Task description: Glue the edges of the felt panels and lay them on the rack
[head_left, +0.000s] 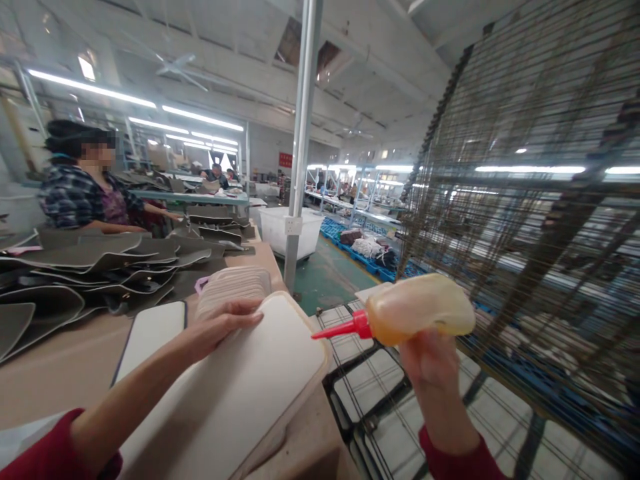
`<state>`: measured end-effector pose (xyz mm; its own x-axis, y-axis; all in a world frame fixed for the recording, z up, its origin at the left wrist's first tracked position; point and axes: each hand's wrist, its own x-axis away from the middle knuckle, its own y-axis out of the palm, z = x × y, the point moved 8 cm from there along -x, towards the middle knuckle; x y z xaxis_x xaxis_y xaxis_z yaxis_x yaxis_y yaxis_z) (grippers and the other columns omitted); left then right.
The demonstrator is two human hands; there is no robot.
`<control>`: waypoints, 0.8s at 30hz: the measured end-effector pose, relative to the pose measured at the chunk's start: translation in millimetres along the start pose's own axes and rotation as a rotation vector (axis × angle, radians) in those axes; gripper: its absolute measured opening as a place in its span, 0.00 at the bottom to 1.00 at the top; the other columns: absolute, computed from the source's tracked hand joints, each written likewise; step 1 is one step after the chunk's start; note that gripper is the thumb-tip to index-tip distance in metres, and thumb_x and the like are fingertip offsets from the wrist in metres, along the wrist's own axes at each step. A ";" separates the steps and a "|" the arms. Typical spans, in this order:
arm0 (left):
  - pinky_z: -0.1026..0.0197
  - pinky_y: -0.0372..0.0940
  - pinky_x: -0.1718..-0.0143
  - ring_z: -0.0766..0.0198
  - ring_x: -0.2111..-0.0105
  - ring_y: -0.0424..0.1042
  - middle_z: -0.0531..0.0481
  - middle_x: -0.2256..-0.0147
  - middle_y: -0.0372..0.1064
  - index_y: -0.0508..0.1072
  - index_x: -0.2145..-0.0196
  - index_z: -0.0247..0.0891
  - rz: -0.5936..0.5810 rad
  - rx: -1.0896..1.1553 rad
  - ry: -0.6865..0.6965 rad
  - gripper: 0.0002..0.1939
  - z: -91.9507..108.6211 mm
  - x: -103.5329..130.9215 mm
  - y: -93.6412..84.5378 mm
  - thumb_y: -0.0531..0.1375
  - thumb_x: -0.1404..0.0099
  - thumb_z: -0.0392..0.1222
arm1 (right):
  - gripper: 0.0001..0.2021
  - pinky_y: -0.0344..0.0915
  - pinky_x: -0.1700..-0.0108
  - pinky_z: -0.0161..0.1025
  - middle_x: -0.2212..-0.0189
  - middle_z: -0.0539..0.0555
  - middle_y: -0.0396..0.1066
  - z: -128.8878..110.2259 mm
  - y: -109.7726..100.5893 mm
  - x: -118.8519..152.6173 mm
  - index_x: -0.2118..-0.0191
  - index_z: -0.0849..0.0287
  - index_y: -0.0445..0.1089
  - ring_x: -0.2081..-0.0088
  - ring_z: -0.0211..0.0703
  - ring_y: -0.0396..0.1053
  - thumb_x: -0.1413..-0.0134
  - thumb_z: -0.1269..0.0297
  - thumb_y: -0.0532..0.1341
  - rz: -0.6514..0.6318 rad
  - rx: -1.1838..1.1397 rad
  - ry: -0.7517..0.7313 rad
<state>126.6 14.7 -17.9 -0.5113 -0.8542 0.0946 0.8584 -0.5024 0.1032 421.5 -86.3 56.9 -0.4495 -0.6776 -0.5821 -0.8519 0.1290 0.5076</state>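
A long white panel with rounded corners [240, 383] lies at the table's near edge. My left hand [231, 323] rests on its upper left edge, fingers closed together over the rim. In my right hand [431, 357] is a squeeze bottle of yellowish liquid [420, 308], held on its side. Its red nozzle [345, 327] points left, with the tip over the panel's right edge. Behind my left hand stands a row of stacked pale pieces [234, 285]. A second white panel with a dark edge [153, 333] lies left of my forearm.
Grey-brown sheets [100, 267] are heaped at the left, beside a person in a checked shirt [75, 193]. A metal post [300, 147] and a white bin [275, 230] stand ahead. Wire racks [510, 200] rise at the right; another holding pale panels [395, 427] lies below.
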 end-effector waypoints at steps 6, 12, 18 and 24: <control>0.65 0.67 0.74 0.56 0.71 0.77 0.44 0.65 0.79 0.76 0.49 0.39 -0.177 -0.128 -0.041 0.24 14.6 7.5 21.3 0.66 0.44 0.45 | 0.38 0.72 0.54 0.54 0.65 0.54 0.79 5.3 17.0 -31.8 0.48 0.49 0.70 0.66 0.50 0.75 0.73 0.52 0.75 -0.201 0.048 0.055; 0.66 0.67 0.75 0.57 0.71 0.77 0.45 0.64 0.79 0.77 0.49 0.39 -0.254 -0.156 -0.038 0.21 21.8 10.0 30.0 0.64 0.41 0.44 | 0.39 0.74 0.61 0.44 0.68 0.48 0.77 14.1 20.8 -29.5 0.46 0.47 0.68 0.69 0.45 0.74 0.72 0.57 0.76 -0.351 0.023 0.150; 0.64 0.68 0.74 0.56 0.71 0.78 0.43 0.64 0.79 0.77 0.50 0.38 -0.153 -0.044 -0.064 0.23 11.1 5.6 13.5 0.67 0.45 0.43 | 0.36 0.72 0.53 0.53 0.67 0.53 0.79 11.3 10.6 -9.2 0.50 0.49 0.71 0.64 0.52 0.76 0.73 0.56 0.76 -0.356 0.049 0.209; 0.62 0.71 0.75 0.54 0.73 0.77 0.42 0.68 0.80 0.77 0.51 0.36 0.084 0.076 -0.039 0.29 4.3 1.9 -2.3 0.71 0.52 0.42 | 0.32 0.68 0.47 0.58 0.60 0.55 0.78 -5.7 -17.6 0.5 0.53 0.48 0.73 0.54 0.57 0.74 0.71 0.51 0.75 0.013 0.065 -0.036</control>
<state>123.5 14.9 -13.7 -0.4403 -0.8861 0.1448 0.8935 -0.4164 0.1683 437.8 -93.0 51.4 -0.4689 -0.6490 -0.5991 -0.8611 0.1849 0.4737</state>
